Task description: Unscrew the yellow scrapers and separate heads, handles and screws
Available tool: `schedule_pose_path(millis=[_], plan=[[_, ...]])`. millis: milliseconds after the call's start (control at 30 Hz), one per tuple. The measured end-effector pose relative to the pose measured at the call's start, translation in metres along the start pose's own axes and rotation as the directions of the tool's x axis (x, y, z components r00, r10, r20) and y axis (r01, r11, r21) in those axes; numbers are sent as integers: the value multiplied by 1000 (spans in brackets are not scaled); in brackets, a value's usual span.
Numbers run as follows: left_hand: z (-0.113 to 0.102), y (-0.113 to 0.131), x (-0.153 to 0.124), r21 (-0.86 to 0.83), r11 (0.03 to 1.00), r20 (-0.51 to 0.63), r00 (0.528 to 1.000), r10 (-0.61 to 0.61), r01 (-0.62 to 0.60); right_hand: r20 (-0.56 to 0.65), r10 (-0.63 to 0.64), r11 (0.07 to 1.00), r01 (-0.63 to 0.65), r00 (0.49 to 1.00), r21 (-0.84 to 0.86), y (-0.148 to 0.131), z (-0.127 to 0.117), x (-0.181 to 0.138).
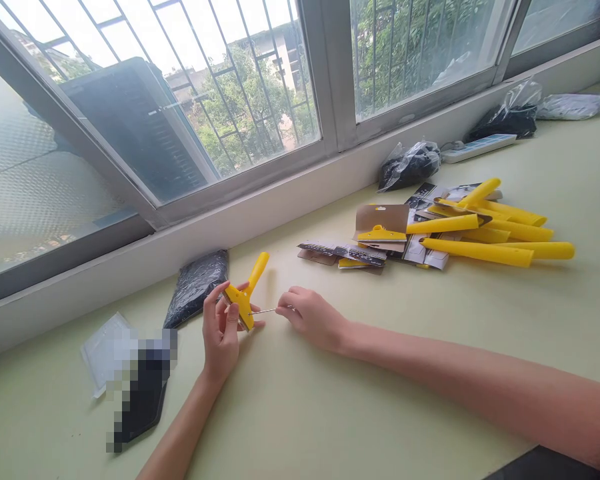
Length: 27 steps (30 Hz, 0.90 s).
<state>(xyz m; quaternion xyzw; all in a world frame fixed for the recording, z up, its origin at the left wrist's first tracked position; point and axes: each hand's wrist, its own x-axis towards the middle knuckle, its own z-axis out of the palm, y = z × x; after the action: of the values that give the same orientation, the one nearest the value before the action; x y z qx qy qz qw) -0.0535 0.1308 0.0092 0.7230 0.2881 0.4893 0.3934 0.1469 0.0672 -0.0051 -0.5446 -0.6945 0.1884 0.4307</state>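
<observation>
My left hand (221, 331) grips the head of a yellow plastic scraper (247, 292), its handle pointing up and away toward the window. My right hand (310, 317) is pinched on a thin metal tool (264, 311) whose tip meets the scraper's head. Both hands rest low over the pale green table (330, 400), near its middle.
A pile of yellow scrapers (490, 233) and printed packaging cards (350, 252) lies to the right. A black plastic bag (196, 285) sits left of my hands, more dark bags (409, 164) and a power strip (477, 147) along the window sill. A clear packet (107, 347) lies far left.
</observation>
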Motion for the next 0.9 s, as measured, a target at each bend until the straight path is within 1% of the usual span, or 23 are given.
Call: schedule_pose_path(millis=[100,300,500,633,800,900], plan=[[0,0,0,-2,1000,-1,1000,-2,2,12,-7,998,8,1000,-55,-1,0,-1],[0,0,0,-5,1000,-10,1000,1,-1,5,1,1000,-1,1000,-27,-3,1,1],[0,-1,0,11,1000,-12,1000,-2,2,4,-28,999,28,1000,-34,1,0,1],[0,-2,0,-1,1000,-10,1000,-11,11,-11,-16,1000,16,1000,18,2,2,0],[0,-1,0,-5,1000,-12,1000,-15,15,12,-11,999,11,1000,-40,0,1,3],[0,-1,0,-9,1000,-10,1000,-14,14,0,4,998,-4,1000,-63,-1,-4,3]])
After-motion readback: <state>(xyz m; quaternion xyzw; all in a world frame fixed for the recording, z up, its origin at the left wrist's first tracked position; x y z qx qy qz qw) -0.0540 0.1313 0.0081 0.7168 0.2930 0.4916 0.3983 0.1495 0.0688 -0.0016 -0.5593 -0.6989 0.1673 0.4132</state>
